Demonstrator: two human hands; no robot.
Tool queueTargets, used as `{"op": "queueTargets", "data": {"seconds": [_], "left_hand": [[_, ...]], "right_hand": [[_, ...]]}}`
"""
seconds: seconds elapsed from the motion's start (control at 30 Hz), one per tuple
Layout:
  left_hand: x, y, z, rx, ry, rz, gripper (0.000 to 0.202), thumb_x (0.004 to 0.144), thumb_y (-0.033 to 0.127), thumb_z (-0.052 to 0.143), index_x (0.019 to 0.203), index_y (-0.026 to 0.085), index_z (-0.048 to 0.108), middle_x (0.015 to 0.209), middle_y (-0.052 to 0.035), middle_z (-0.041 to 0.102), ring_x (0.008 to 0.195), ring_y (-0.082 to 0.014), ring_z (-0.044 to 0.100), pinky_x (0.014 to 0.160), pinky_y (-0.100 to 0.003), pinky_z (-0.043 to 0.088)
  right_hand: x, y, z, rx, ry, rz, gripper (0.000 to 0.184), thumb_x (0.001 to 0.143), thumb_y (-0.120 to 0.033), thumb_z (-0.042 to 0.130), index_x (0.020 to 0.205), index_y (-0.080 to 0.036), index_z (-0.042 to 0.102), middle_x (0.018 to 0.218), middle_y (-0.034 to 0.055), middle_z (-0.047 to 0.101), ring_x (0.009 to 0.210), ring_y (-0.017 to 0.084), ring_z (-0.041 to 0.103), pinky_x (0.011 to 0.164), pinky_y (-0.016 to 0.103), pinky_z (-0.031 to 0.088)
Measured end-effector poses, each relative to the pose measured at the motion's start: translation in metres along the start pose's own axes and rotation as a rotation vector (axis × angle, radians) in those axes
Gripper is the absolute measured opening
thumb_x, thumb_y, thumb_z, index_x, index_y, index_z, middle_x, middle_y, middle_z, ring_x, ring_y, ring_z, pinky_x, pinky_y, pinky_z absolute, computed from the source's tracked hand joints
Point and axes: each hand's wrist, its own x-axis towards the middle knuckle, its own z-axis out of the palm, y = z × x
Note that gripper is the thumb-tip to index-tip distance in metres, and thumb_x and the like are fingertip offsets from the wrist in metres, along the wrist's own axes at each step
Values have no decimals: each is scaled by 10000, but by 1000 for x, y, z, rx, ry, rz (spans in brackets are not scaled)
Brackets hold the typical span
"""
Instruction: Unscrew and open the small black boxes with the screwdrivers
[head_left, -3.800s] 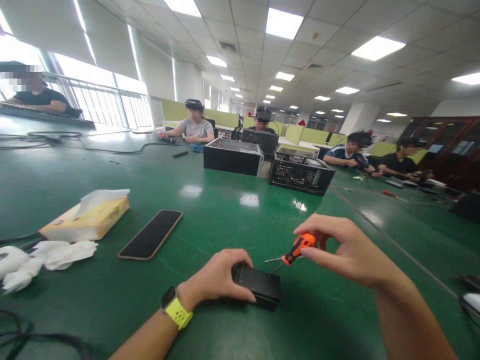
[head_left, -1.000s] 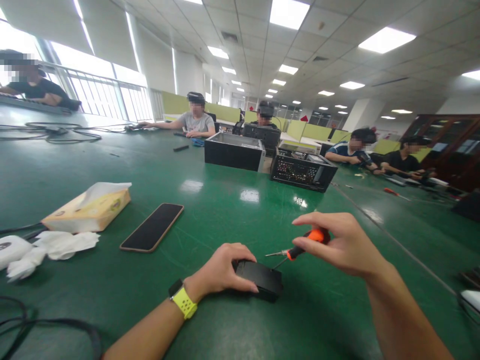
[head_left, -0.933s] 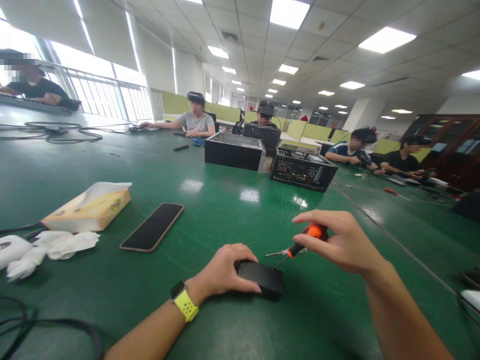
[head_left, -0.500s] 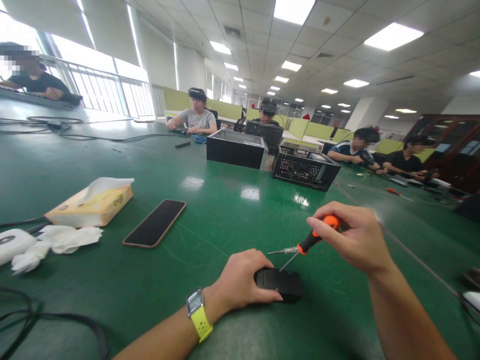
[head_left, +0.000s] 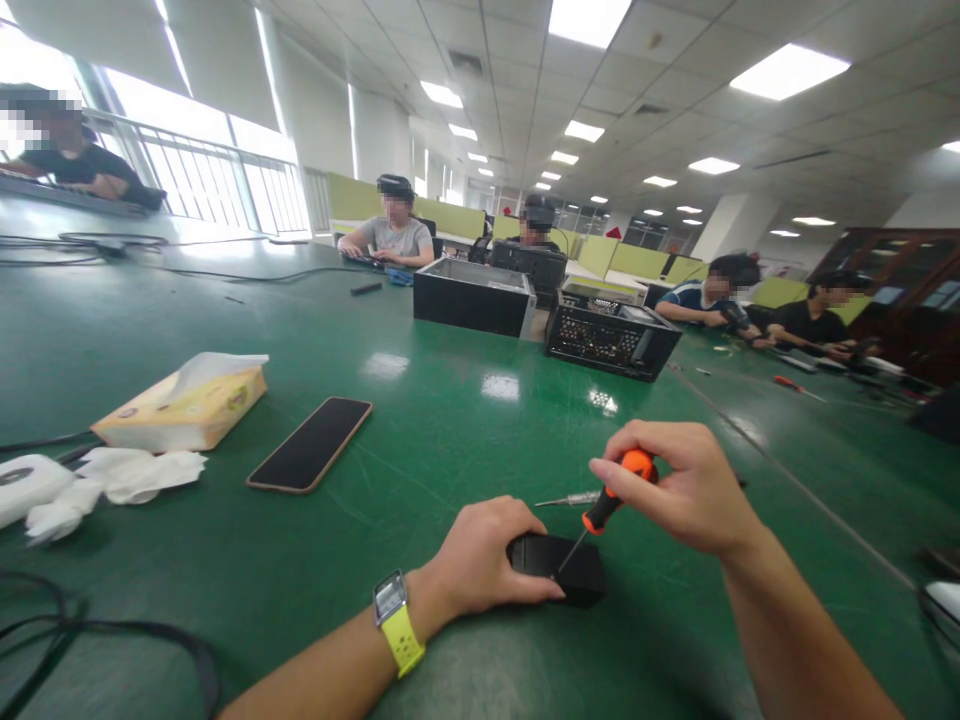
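Note:
Near the front of the green table lies a small black box-shaped device point(head_left: 581, 570), its kind unclear. My left hand point(head_left: 487, 560) is closed around its left end, thumb along the near side. In my right hand point(head_left: 675, 480) is an orange and black screwdriver point(head_left: 601, 508), gripped by the handle and slanting down to the left. Its tip meets the top of the device close to my left thumb, by what looks like a small screw. Just behind the device, a second screwdriver with a clear handle point(head_left: 574, 499) rests on the table, partly hidden by the first.
Left of my hands lie a phone point(head_left: 311, 445), a tissue pack point(head_left: 184, 405), crumpled tissues point(head_left: 139, 475) and black cables point(head_left: 112, 630). Two black computer cases point(head_left: 472, 300) stand farther back. An orange screwdriver point(head_left: 799, 388) lies at the right. Several people sit around the table.
My right hand has moved left and toward me. The screwdriver tip has shifted from the device's far edge to a spot near my left thumb. My left hand has stayed put.

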Motion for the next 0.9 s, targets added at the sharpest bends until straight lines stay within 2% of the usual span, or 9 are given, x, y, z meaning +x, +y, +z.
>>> {"op": "queueTargets", "data": {"seconds": [0.23, 0.33, 0.4, 0.47, 0.63, 0.77, 0.8, 0.9], "left_hand": [[1, 1, -1, 10, -1, 3, 437, 682, 552, 775, 908, 186, 693, 833, -32, 700, 769, -205, 641, 669, -263, 461], [1, 1, -1, 25, -5, 6, 440, 675, 543, 783, 920, 188, 694, 849, -33, 704, 779, -209, 648, 682, -270, 468], [2, 1, 0, 41, -11, 5, 433, 681, 536, 779, 926, 190, 695, 850, -35, 703, 779, -210, 648, 687, -275, 473], [3, 0, 0, 63, -8, -1, 418, 697, 534, 766, 922, 190, 694, 846, -39, 699, 774, -212, 645, 684, -277, 479], [8, -3, 1, 121, 10, 4, 412, 691, 527, 772, 906, 186, 688, 833, -42, 692, 766, -213, 641, 676, -279, 485], [10, -6, 0, 137, 16, 34, 429, 701, 542, 760, 918, 179, 688, 835, -48, 693, 763, -214, 644, 678, -281, 490], [10, -7, -1, 139, 15, 35, 433, 703, 547, 757, 922, 179, 688, 836, -48, 694, 763, -212, 643, 682, -282, 492], [10, -11, -2, 149, 27, 22, 430, 702, 538, 761, 924, 178, 684, 835, -47, 694, 760, -211, 641, 679, -280, 495]], "right_hand": [[2, -2, 3, 26, -11, -31, 213, 842, -296, 644, 675, -166, 620, 574, -27, 589, 510, 92, 510, 533, 229, 381], [1, -3, -6, 54, -100, -65, 122, 839, -297, 654, 841, -176, 668, 695, -3, 631, 601, 115, 553, 586, 237, 415], [-1, -4, -15, 90, -183, -89, 175, 837, -272, 652, 991, -189, 665, 827, 22, 666, 680, 129, 585, 638, 244, 444], [-3, -4, -21, 102, -225, -103, 231, 828, -235, 644, 1056, -196, 653, 907, 36, 680, 718, 130, 600, 671, 245, 458], [0, 2, -19, -28, -82, -46, 157, 831, -319, 662, 881, -173, 690, 630, -23, 630, 554, 102, 547, 577, 225, 403], [2, 6, -19, 84, -166, -92, 183, 863, -240, 622, 1024, -164, 664, 897, 32, 691, 761, 125, 616, 702, 230, 448], [1, 7, -20, 89, -177, -91, 179, 857, -233, 628, 1019, -163, 662, 897, 32, 689, 759, 125, 613, 698, 229, 447], [-2, 7, -23, 22, -133, -51, 131, 842, -290, 660, 858, -161, 677, 705, -4, 650, 615, 111, 561, 621, 232, 417]]}}
